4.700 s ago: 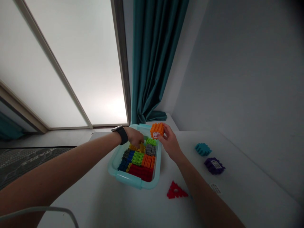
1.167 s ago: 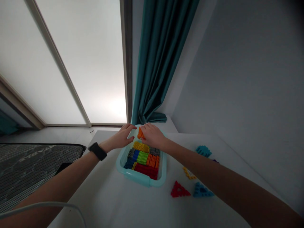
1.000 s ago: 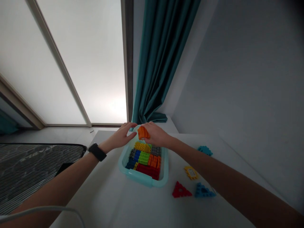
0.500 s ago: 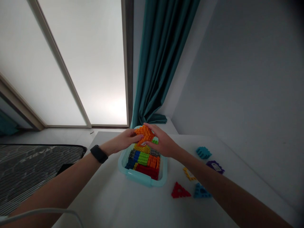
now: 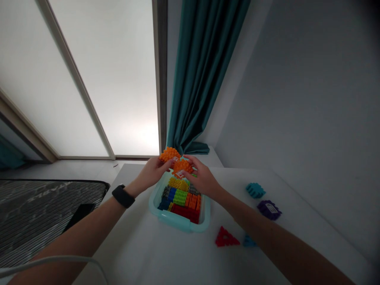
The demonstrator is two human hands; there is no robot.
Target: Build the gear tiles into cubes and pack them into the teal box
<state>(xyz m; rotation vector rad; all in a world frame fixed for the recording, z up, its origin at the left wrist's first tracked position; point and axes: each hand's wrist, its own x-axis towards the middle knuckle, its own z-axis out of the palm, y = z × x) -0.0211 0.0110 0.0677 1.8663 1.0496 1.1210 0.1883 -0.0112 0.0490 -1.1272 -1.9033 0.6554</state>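
My left hand (image 5: 154, 171) grips one stack of orange toothed building pieces (image 5: 170, 153). My right hand (image 5: 202, 177) is closed on a second orange stack (image 5: 182, 167), lower and a little to the right of the first; a pale printed label shows on its near side. Both stacks are held over the far part of a light-teal plastic box (image 5: 175, 221). Inside the box lie rows of interlocking pieces: yellow (image 5: 178, 183), green (image 5: 180, 196), orange (image 5: 192, 202), and dark red (image 5: 185, 213), with blue and grey ones beside them.
On the white table (image 5: 142, 253), right of the box, lie a red triangle piece (image 5: 226, 237), a blue piece (image 5: 248, 240) partly behind my right forearm, a teal stack (image 5: 255, 190) and a purple labelled stack (image 5: 269, 209). A white cable (image 5: 59, 259) crosses my left forearm.
The single orange bundle between my hands has come apart into two stacks. My left hand has moved left and slightly up with one; the other stays in my right hand.
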